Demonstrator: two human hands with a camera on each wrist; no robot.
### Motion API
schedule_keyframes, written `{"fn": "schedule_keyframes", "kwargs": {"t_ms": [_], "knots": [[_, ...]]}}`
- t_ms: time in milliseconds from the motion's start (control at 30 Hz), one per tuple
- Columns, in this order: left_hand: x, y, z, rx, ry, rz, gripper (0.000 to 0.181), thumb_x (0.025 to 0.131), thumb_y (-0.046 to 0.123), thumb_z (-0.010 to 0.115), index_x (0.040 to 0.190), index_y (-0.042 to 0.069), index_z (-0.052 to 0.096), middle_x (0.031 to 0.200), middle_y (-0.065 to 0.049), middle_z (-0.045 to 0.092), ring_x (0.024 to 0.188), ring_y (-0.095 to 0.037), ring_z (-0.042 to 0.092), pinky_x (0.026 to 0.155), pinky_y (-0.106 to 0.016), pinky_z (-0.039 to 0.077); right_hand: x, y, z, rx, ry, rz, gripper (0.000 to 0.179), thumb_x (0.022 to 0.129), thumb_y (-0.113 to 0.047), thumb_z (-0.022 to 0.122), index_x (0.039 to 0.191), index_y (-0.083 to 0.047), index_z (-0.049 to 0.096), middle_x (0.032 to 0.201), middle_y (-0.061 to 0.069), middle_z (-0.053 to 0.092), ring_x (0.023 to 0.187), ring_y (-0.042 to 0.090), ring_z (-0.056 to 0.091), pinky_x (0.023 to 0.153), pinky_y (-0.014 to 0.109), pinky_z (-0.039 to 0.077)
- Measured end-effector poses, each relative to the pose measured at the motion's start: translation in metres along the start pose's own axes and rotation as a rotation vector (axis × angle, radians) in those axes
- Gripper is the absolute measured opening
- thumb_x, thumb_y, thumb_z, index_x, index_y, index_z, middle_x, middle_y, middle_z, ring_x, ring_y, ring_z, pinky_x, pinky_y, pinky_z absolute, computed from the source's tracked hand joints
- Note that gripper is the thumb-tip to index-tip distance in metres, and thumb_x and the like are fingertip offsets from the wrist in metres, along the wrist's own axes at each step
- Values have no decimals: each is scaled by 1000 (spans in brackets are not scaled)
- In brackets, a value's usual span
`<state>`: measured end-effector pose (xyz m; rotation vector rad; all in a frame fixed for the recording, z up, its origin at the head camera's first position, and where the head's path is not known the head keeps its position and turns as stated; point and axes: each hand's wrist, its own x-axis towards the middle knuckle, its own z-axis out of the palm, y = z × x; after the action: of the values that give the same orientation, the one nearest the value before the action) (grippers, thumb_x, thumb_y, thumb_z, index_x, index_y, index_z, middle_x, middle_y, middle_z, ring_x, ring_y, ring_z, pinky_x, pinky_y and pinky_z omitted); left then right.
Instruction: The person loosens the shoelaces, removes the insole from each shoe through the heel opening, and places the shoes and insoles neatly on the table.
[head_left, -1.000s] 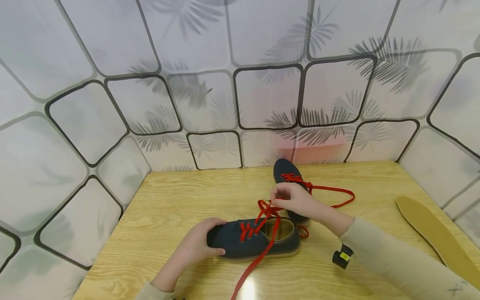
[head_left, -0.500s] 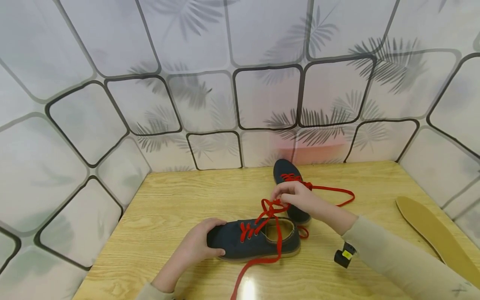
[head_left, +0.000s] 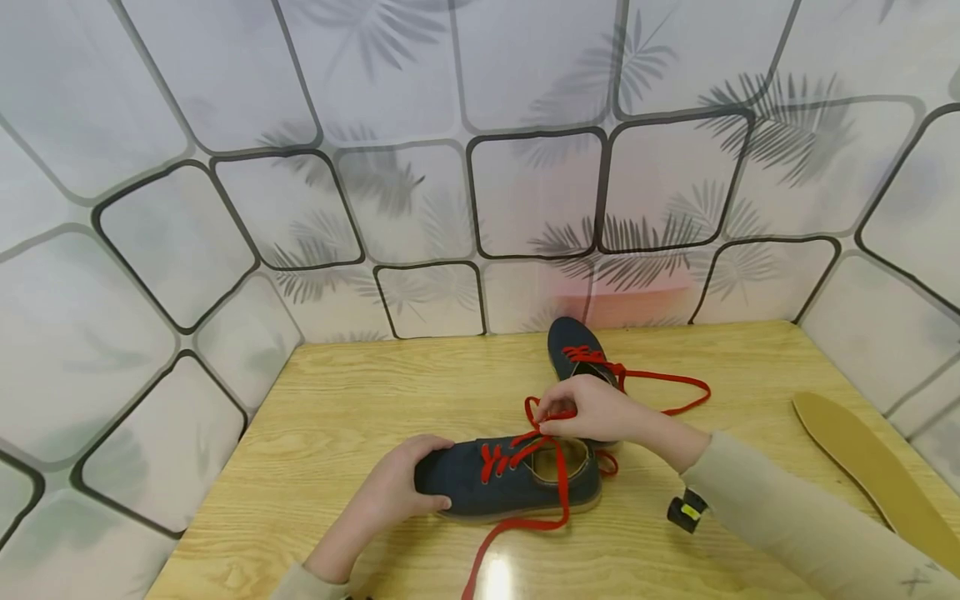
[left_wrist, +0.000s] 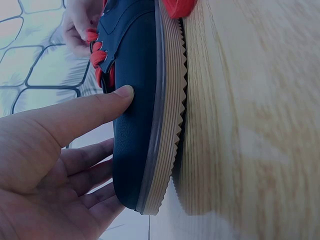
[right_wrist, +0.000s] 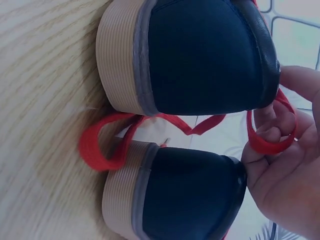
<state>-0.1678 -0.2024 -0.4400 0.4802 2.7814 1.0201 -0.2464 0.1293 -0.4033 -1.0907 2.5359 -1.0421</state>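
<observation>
A dark blue shoe [head_left: 480, 479] with red laces lies sole down on the table, its toe to the left. My left hand [head_left: 390, 487] holds it by the toe. In the left wrist view my thumb [left_wrist: 120, 97] lies on one side of the toe and the fingers on the other. Above the shoe's opening, my right hand [head_left: 585, 408] pinches the red shoelace [head_left: 561, 467]. A small loop of lace sticks out left of the fingertips, and one long end trails to the table's front. The right wrist view shows a lace loop [right_wrist: 272, 145] hanging around my fingers.
A second dark blue shoe [head_left: 570, 337] with a red lace stands behind, partly covered by my right hand. Its lace [head_left: 686, 382] spreads rightward on the wooden table [head_left: 390, 392]. A tan insole [head_left: 862, 458] lies at the right. Patterned walls border the table.
My right hand rose slightly to the right, then came down closer to the shoe with the lace. The long lace end has swung right. My left hand stays put on the toe.
</observation>
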Motion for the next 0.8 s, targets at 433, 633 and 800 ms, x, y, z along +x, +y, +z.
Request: {"fn": "schedule_keyframes", "kwargs": {"t_ms": [433, 633, 800], "knots": [[3, -3, 1, 5, 8, 3, 70, 75, 12, 97, 138, 10, 67, 142, -13, 66, 136, -40, 60, 114, -60, 50, 0, 3, -5, 81, 146, 59, 4, 98, -12, 77, 97, -9, 78, 88, 5, 76, 71, 3, 61, 64, 22, 53], [2, -3, 1, -4, 2, 12, 70, 75, 12, 97, 138, 9, 67, 142, -13, 66, 135, -40, 61, 113, -60, 51, -1, 3, -11, 145, 226, 116, 5, 100, -8, 73, 99, -3, 75, 87, 17, 75, 71, 23, 70, 64, 23, 57], [1, -3, 1, -2, 2, 23, 69, 76, 12, 97, 138, 10, 67, 141, -13, 67, 135, -40, 61, 112, -61, 51, -1, 6, -14, 182, 274, 159, 5, 100, -6, 72, 99, -1, 74, 84, 19, 72, 70, 31, 68, 60, 25, 55]]}}
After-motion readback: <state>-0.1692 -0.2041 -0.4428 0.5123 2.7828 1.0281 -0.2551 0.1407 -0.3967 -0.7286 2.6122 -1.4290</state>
